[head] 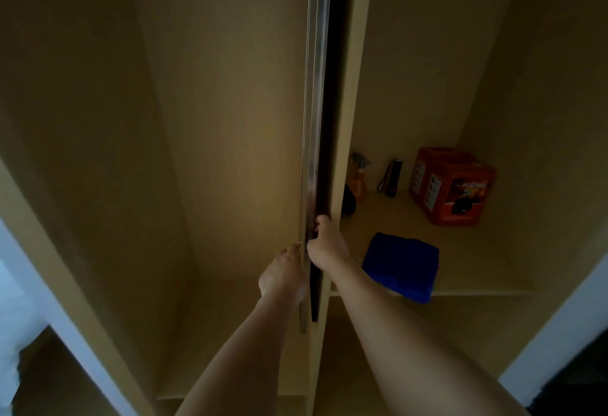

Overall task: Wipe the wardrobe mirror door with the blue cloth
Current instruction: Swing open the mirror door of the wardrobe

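The wardrobe door (314,103) stands edge-on in the middle of the view, a thin metal-framed strip running top to bottom. Its mirror face is not visible from here. My left hand (283,275) grips the door's edge from the left side. My right hand (324,244) grips the same edge from the right, a little higher, fingers curled round it. The blue cloth (403,266) lies folded on the wardrobe shelf (477,270) just right of my right forearm, untouched by either hand.
At the back of the shelf stand an orange spray bottle (359,177), a black torch (392,178) and an orange box (452,186). A beige divider panel (348,86) rises right of the door. The left compartment (197,152) is a tall open bay.
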Available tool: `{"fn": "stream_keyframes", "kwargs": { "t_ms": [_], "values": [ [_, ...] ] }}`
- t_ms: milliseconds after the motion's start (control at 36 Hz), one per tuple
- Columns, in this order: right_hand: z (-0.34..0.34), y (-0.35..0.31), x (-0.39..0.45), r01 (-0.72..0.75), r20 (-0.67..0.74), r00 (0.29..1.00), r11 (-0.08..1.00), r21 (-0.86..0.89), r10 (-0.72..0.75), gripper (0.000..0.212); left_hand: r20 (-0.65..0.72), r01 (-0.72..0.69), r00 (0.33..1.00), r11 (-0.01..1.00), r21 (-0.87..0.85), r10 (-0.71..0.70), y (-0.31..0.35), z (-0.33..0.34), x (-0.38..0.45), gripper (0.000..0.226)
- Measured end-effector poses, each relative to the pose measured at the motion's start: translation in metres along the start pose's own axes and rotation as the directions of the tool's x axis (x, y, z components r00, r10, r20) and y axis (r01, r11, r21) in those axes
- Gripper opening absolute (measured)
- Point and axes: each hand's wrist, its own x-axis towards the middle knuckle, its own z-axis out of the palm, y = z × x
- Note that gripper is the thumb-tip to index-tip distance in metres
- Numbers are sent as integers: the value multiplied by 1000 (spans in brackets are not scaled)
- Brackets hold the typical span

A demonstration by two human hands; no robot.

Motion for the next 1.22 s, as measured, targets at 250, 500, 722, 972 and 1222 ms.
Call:
{"fn": "stream_keyframes", "kwargs": {
  "t_ms": [250,500,722,972,1222],
  "values": [
    [10,-10,-2,-32,6,999,999,-1,32,66,26,-57,998,997,57,55,-27,-5,-10,55],
    [10,-2,-24,-28,-115,993,991,-128,13,46,48,-88,996,978,187,80,-48,-7,-22,56],
    [18,8,-58,8,-189,980,969,-245,-56,39,21,-168,985,938,304,170,-47,-9,-48,48],
    [11,29,-104,124,-202,961,949,-291,-188,32,-13,-152,985,904,399,171,-50,-5,-95,41],
    [3,52,-157,180,-202,950,945,-271,-239,38,-24,-159,983,897,413,185,-46,11,-156,40]
  ]
}}
